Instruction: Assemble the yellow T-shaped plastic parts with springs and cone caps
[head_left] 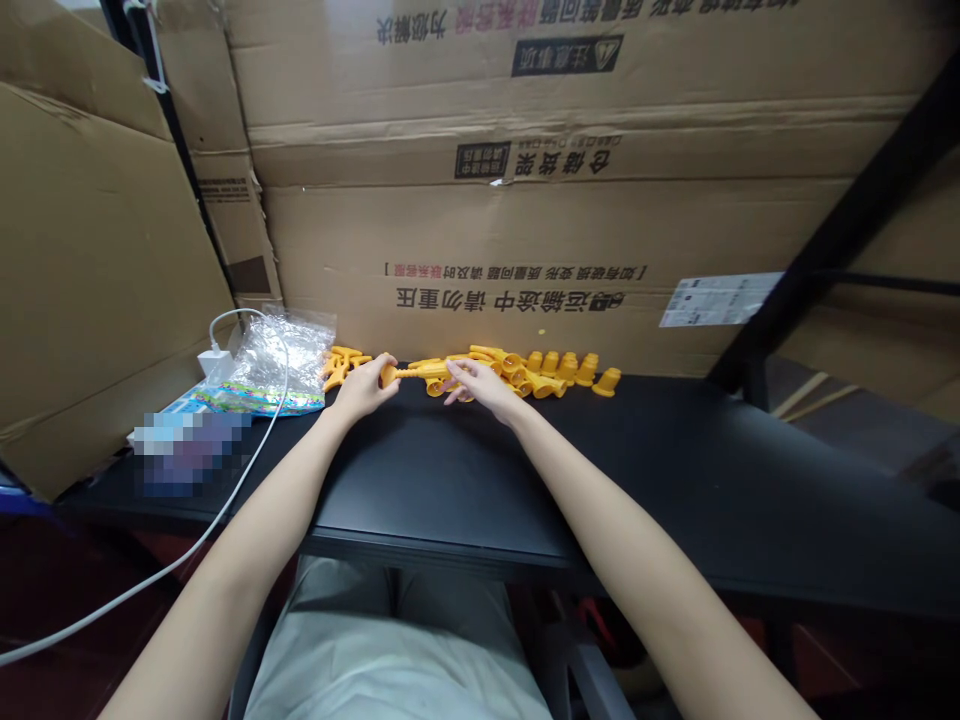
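Note:
My left hand is closed around the rounded end of a yellow plastic rod-like part. That part points right, towards my right hand, whose fingers are apart and bent over other yellow pieces. Whether the right fingertips touch the rod is hard to make out. Behind and right of this hand lies a pile of yellow flared tube pieces. Several yellow cup-shaped pieces with rims stand at its right end. Left of my left hand are small branched yellow pieces.
A clear plastic bag lies at the left on the black table, beside a white plug whose cable runs over the front edge. Cardboard stands along the back. A black post rises on the right.

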